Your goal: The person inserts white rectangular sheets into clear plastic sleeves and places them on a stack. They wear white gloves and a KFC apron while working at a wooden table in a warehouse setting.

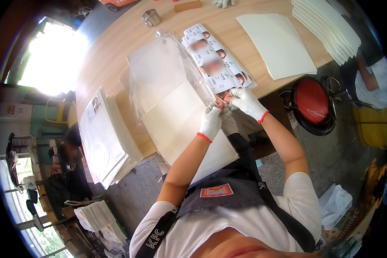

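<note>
My left hand (211,119) and my right hand (247,103) wear white knit gloves with red cuffs, and some bare fingertips show. Both are closed in a pinch, close together at the table's near edge. Between them is a small printed label (222,95), partly hidden by the fingers. Just beyond lie overlapping strips of printed labels (221,81) with portrait pictures. Beside my left hand a pale board (172,116) rests over the table edge towards my lap. Clear plastic sleeves (155,64) lie under and behind it.
At the left stands a stack of sleeved boards (101,133), the top one labelled. White boards (275,45) and a fanned stack (327,30) lie to the right. A metal cup (151,18) sits at the far side. A red-seated stool (313,101) stands right of the table.
</note>
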The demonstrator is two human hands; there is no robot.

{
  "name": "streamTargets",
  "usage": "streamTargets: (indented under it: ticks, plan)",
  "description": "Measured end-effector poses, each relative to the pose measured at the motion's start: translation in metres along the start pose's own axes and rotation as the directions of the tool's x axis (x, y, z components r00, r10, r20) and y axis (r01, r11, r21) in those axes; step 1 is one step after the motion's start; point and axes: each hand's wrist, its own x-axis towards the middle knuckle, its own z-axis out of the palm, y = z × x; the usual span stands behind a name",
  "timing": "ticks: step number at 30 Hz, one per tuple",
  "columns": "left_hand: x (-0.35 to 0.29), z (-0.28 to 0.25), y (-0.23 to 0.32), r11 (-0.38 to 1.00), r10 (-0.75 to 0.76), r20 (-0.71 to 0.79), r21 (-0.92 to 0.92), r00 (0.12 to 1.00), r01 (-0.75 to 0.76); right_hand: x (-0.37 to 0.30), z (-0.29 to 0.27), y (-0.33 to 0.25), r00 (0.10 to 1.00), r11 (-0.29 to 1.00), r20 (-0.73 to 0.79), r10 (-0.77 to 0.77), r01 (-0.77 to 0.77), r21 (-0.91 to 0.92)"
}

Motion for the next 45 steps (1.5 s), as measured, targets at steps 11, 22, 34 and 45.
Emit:
streamTargets:
  ticks: [11,22,34,45]
  plan:
    - [-0.006,0.007,-0.004,0.982,0.061,-0.033,0.182,0.998,-0.054,-0.001,0.001,0.006,0.996,0.985,0.029,-0.08,0.083,-0.152]
    - [-0.016,0.005,-0.001,0.997,-0.038,-0.058,-0.063,0.998,0.034,0.044,-0.062,-0.035,0.995,0.966,0.077,0.055,-0.034,-0.257]
    - [-0.01,-0.013,-0.012,0.992,0.012,0.105,-0.125,0.994,0.001,0.109,-0.087,-0.159,0.682,0.342,-0.201,-0.703,0.076,-0.937]
    - [-0.128,-0.031,0.054,0.216,0.402,0.249,0.91,0.881,-0.355,0.058,0.077,-0.036,0.589,0.354,0.231,-0.774,0.706,-0.613]
